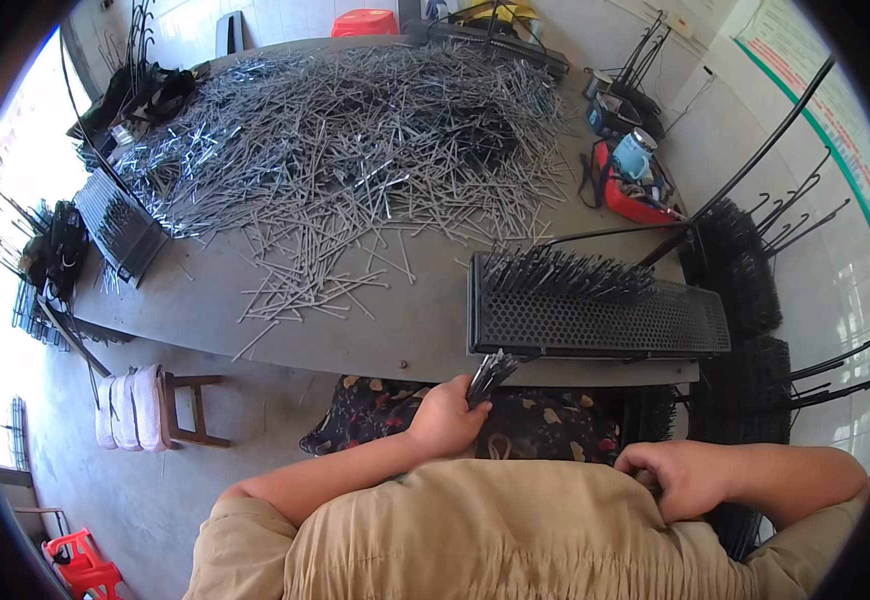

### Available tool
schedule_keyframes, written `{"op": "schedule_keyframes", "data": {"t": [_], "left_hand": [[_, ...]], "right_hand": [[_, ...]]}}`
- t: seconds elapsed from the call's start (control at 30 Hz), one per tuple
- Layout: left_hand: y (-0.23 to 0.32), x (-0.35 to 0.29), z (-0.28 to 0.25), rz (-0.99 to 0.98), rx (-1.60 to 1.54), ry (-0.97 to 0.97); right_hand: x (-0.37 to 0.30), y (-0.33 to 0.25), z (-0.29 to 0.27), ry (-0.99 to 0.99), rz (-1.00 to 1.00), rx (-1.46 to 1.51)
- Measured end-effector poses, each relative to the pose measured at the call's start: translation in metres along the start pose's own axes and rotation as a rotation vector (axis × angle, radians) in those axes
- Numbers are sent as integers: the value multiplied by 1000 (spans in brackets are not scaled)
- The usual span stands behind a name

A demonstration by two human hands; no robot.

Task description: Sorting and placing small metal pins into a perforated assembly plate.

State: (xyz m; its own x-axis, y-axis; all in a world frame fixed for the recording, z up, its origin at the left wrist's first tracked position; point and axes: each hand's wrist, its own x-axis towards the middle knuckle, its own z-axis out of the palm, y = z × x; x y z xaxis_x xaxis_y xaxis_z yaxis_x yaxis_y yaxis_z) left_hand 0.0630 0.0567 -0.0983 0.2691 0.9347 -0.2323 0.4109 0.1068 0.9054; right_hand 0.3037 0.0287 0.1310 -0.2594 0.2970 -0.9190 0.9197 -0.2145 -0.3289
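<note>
I am gripping a small bundle of thin grey metal pins (493, 372) in my left hand (445, 418), fingers closed round their lower ends, just below the table's near edge. They are looking stiff, light and slick; held as a sheaf near one end they would likely fan out, so a firm pinch close to the middle seems safer. Their tips are touching the underside of the black perforated metal tray (595, 320), already bristling with upright pins. My right hand (677, 478) is resting curled by my waist; I cannot tell whether it is holding anything. Beyond, a great loose heap of pins (355, 140) is covering the grey table (395, 335).
</note>
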Motion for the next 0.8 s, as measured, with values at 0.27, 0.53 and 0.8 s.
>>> {"op": "schedule_keyframes", "data": {"t": [0.27,0.53,0.8], "left_hand": [[-2,0,-3,-16,18,11],[0,2,-4,36,90,14],[-17,13,-4,74,123,52]], "right_hand": [[-4,-2,16,445,-144,52],[-22,22,1,378,-540,104],[13,58,-24,-16,-744,-310]]}}
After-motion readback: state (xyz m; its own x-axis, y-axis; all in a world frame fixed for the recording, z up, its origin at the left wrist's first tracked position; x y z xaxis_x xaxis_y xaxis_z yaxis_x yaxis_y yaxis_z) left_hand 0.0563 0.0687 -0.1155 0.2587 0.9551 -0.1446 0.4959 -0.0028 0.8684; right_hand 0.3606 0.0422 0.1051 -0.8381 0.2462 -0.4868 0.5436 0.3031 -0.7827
